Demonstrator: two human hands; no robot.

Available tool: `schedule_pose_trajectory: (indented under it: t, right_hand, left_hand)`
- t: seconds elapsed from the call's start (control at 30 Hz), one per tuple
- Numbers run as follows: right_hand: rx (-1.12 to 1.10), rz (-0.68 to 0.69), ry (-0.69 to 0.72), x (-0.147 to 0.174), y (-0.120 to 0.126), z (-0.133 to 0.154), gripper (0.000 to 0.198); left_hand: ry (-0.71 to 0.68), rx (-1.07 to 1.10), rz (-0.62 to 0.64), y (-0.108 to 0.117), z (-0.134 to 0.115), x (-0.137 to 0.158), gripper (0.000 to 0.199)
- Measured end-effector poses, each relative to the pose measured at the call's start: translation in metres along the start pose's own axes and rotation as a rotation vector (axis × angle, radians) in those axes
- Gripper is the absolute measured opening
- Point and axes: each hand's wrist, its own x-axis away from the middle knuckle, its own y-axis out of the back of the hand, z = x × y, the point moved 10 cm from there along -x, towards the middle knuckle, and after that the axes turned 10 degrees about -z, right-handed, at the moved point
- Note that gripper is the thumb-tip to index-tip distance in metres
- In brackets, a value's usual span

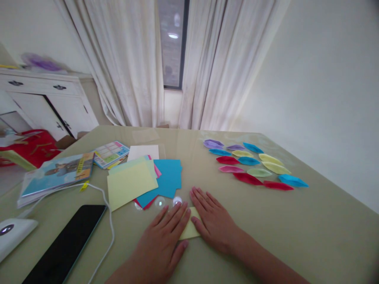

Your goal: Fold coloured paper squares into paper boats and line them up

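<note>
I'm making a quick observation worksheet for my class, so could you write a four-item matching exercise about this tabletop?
Column 1
1. Phone
2. Small yellow paper
3. Folded paper shapes
4. Loose sheets

Column 2
A. Spread in rows on the right side of the table
B. Lying flat, overlapping, in several colours
C. Dark-screened, beside the white cable
D. Partly covered by the left hand and right hand

Pairs: 1-C, 2-D, 3-A, 4-B

Yellow paper (191, 229) partly hidden beneath hands (166, 238) (214, 223)
</note>
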Motion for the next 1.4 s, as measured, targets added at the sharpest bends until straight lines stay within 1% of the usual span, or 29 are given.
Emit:
schedule_pose_trajectory:
  t: [0.13,0.2,0.27,0.37,0.43,0.57,0.67,0.7,0.73,0.77,0.83,0.9,0.97,1.03,1.1,1.17,1.2,1.3,1.4]
  right_hand:
    - [-0.081,-0.064,-0.019,0.003,0.015,-0.004,0.07]
    - [-0.153,-0.064,-0.042,0.004,0.025,-0.009,0.071]
    - [-0.219,-0.059,-0.08,0.004,0.035,-0.016,0.065]
    - [-0.282,-0.072,-0.119,0.003,0.045,-0.022,0.05]
    - [-0.318,-0.077,-0.125,0.002,0.047,-0.023,0.047]
    - [-0.4,-0.083,-0.102,0.004,0.044,-0.02,0.058]
    - [-0.456,-0.067,-0.084,0.007,0.04,-0.018,0.074]
    - [-0.479,-0.064,-0.08,0.008,0.04,-0.017,0.077]
    - [-0.506,-0.07,-0.074,0.009,0.041,-0.017,0.075]
    - [-0.539,-0.084,-0.066,0.009,0.044,-0.016,0.067]
    - [-0.607,-0.129,-0.034,0.009,0.052,-0.012,0.042]
    - [-0.658,-0.182,-0.01,0.008,0.061,-0.009,0.023]
    - [-0.691,-0.217,-0.009,0.008,0.067,-0.008,0.018]
    - [-0.729,-0.234,-0.014,0.008,0.07,-0.008,0.017]
    - [-0.78,-0.231,-0.022,0.009,0.07,-0.009,0.015]
    - [-0.837,-0.233,-0.045,0.009,0.067,-0.012,0.014]
    - [-0.862,-0.235,-0.061,0.009,0.066,-0.014,0.015]
    - [-0.933,-0.232,-0.091,0.011,0.061,-0.018,0.021]
    - [-0.995,-0.199,-0.095,0.012,0.057,-0.02,0.022]
  left_hand:
    - [0.024,0.011,0.048,-0.005,0.0,0.002,0.073]
    - [0.053,0.042,0.058,-0.004,0.003,0.002,0.072]
    - [0.113,0.085,0.038,0.0,0.009,0.002,0.07]
    - [0.206,0.147,-0.019,0.005,0.018,0.003,0.064]
    - [0.251,0.186,-0.031,0.007,0.021,0.004,0.059]
    - [0.369,0.313,-0.04,0.01,0.028,0.006,0.048]
    - [0.437,0.44,-0.043,0.012,0.032,0.006,0.041]
    - [0.456,0.484,-0.042,0.013,0.033,0.006,0.04]
    - [0.475,0.528,-0.048,0.014,0.034,0.005,0.039]
    - [0.492,0.573,-0.062,0.016,0.035,0.003,0.039]
    - [0.516,0.667,-0.102,0.022,0.037,0.0,0.04]
    - [0.553,0.761,-0.152,0.026,0.04,-0.002,0.031]
    - [0.638,0.853,-0.165,0.023,0.044,0.001,0.02]
    - [0.769,0.949,-0.147,0.012,0.048,0.008,0.024]
    - [0.882,1.051,-0.121,0.001,0.051,0.015,0.039]
    - [0.92,1.153,-0.092,-0.005,0.049,0.017,0.052]
    - [0.913,1.193,-0.065,-0.007,0.047,0.015,0.054]
    - [0.888,1.245,0.04,-0.007,0.039,0.011,0.046]
    - [0.907,1.276,0.1,-0.007,0.034,0.01,0.037]
